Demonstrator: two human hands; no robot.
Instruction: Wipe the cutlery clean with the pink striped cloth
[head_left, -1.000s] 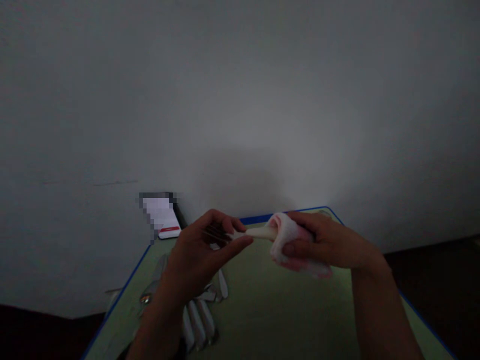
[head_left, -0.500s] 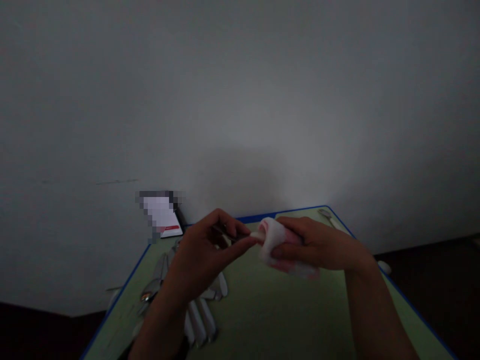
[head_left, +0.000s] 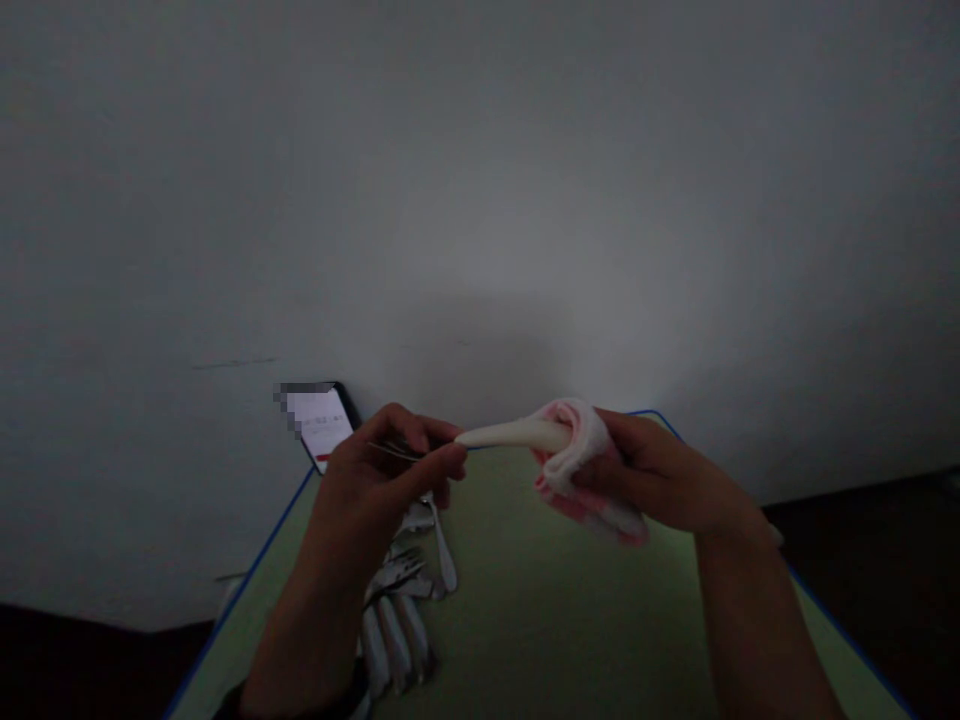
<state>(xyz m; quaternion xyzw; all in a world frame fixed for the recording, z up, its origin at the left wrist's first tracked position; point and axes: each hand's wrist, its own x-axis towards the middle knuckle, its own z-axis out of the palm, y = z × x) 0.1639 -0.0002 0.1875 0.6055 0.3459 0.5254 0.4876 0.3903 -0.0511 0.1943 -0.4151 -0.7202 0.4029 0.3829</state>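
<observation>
White-handled fork point(head_left: 510, 434), held crosswise above the green tabletop point(head_left: 540, 610).
The left hand point(head_left: 375, 480) pinches its neck, apparently to steady it, tines within the curled fingers; the right hand point(head_left: 664, 470) grips a pink-and-white cloth point(head_left: 592, 430) wrapped round the handle's end, likely so fabric meets several sides. Other cutlery point(head_left: 395, 640) lies leftward.

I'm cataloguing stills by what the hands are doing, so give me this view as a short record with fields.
Left hand: pinches a white-handled utensil, probably a fork, near where metal meets handle
Right hand: grips a pink-and-white cloth wrapped around the handle's other end
Table: green top, blue edge
Cutlery: several pieces on the table, partly hidden by the left arm
Phone: beyond the left hand, screen lit
Background: plain wall
Light: dim
</observation>
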